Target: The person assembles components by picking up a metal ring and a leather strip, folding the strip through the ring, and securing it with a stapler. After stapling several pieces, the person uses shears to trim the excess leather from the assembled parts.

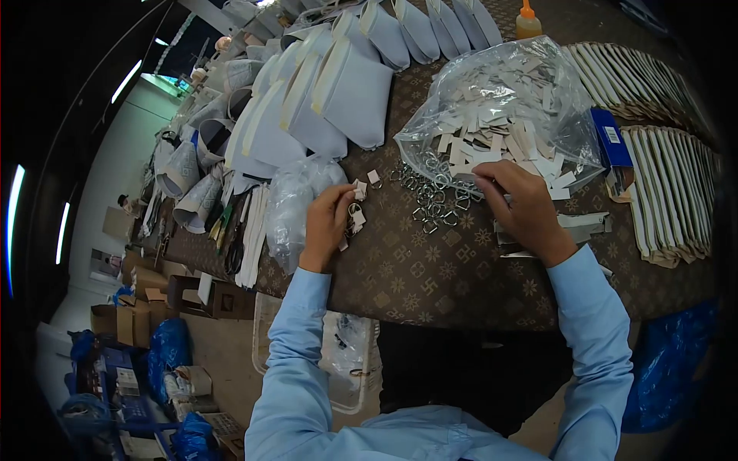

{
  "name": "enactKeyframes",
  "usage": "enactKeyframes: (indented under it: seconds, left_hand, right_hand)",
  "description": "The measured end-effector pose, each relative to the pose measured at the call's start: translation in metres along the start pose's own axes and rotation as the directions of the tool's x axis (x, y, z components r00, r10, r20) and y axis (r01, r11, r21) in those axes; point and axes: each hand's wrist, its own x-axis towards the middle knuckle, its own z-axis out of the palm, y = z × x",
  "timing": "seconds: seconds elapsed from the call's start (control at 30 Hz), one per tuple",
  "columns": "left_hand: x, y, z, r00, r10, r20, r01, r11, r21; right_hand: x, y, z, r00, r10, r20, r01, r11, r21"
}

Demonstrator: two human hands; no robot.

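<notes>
My left hand [327, 224] is closed at the fingertips on a small off-white tab [360, 189]. Just below those fingers lie a few looped tabs with metal rings [356, 218], and another tab [374, 178] lies to their right. My right hand [524, 207] is at the mouth of a clear plastic bag [573, 115] full of off-white strips. Its thumb and forefinger pinch a pale strip [463, 171]. Between the hands, a loose pile of metal D-rings [437, 203] spreads over the patterned brown tablecloth [407, 269].
Pale bag panels [354, 92] stand in rows at the back left. A crumpled clear plastic bag [288, 207] lies beside my left hand. An orange-capped bottle [528, 21], a blue box [611, 138] and stacked strips [669, 192] are toward the right. A white basket [369, 369] stands below the table.
</notes>
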Motion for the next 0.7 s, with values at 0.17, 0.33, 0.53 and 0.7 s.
enactKeyframes:
  seconds: [0.17, 0.33, 0.53, 0.7]
  left_hand:
    - [0.008, 0.007, 0.003, 0.985, -0.082, -0.154, 0.078, 0.996, -0.035]
    - [0.017, 0.019, 0.0, 0.993, -0.023, -0.119, 0.057, 0.955, 0.292]
    - [0.039, 0.036, 0.041, 0.948, 0.317, 0.02, -0.303, 0.884, 0.355]
    - [0.057, 0.023, 0.045, 0.933, 0.236, 0.273, -0.334, 0.849, 0.408]
  right_hand:
    - [0.0, 0.002, 0.001, 1.0, -0.012, 0.001, 0.012, 1.0, -0.01]
    - [0.0, 0.003, 0.0, 1.0, 0.007, -0.027, -0.007, 1.0, -0.004]
    - [0.0, 0.004, -0.001, 1.0, 0.013, -0.022, -0.014, 1.0, -0.023]
    - [0.003, 0.001, -0.005, 0.999, 0.037, -0.02, -0.038, 0.999, -0.029]
